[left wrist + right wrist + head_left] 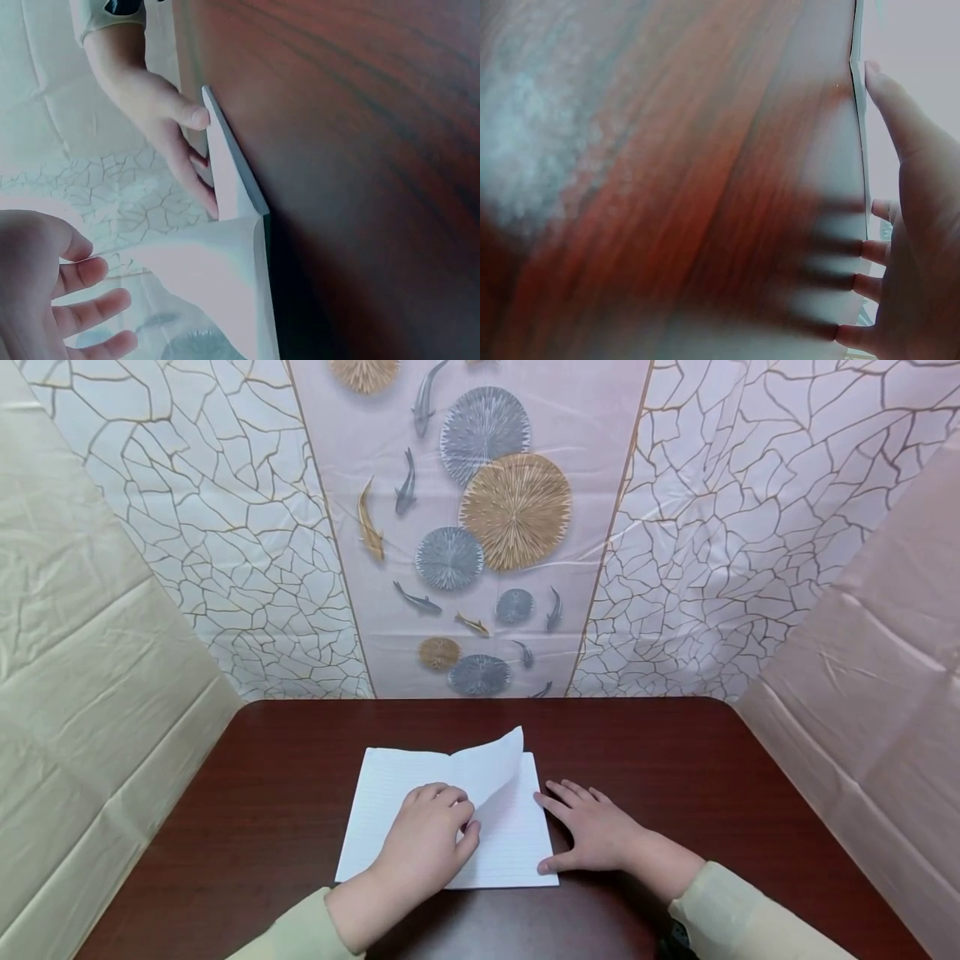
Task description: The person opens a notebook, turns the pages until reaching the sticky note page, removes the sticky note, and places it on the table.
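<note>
An open notebook (pixel 397 793) with lined white pages lies on the dark table. My left hand (pixel 429 835) is over its middle, pinching the edge of a raised page (pixel 491 764) between thumb and index finger. In the left wrist view this page (pixel 202 262) stretches from the fingertips towards the spine, and the other left-hand fingers (pixel 101 309) are loosely bent. My right hand (pixel 596 831) lies spread at the notebook's right edge, thumb and index fingertip right at the border. The right wrist view shows its fingertips (pixel 866 285) down on the tabletop.
The dark red-brown table (pixel 247 827) has rounded far corners. Behind it hangs a patterned cloth (pixel 480 610) with fish and round motifs. Pale cloth walls (pixel 82 693) stand on both sides. A small dark object (pixel 677 935) shows beneath the right sleeve.
</note>
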`<state>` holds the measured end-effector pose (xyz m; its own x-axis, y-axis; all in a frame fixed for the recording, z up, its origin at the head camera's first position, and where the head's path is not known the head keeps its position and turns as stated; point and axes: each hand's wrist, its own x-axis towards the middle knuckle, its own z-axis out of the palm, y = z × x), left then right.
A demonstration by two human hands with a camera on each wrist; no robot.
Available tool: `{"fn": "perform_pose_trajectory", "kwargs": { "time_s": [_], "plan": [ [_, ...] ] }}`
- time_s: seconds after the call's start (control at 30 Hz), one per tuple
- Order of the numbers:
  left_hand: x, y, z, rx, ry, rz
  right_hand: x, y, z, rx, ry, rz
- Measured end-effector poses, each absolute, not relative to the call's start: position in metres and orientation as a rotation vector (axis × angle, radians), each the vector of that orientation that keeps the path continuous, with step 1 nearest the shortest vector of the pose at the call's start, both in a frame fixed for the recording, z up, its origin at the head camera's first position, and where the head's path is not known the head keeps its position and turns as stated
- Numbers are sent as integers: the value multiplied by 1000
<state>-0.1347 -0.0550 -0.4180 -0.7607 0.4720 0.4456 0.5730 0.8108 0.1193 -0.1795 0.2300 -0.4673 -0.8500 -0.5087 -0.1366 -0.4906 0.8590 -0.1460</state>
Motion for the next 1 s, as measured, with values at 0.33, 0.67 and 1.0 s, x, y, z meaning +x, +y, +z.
{"fn": "perform_pose_trajectory", "kwargs": {
  "time_s": [0.33, 0.67, 1.0],
  "plan": [
    [-138, -75, -411, -693, -2538, -411, -180, 230, -468, -768, 2851, -170],
    [-131, -109, -409, -574, -2475, -412, -179, 229, -466, -766, 2842, -176],
    [-121, -130, -409, -473, -2503, -456, -180, 229, -467, -749, 2832, -181]
  ]
}}
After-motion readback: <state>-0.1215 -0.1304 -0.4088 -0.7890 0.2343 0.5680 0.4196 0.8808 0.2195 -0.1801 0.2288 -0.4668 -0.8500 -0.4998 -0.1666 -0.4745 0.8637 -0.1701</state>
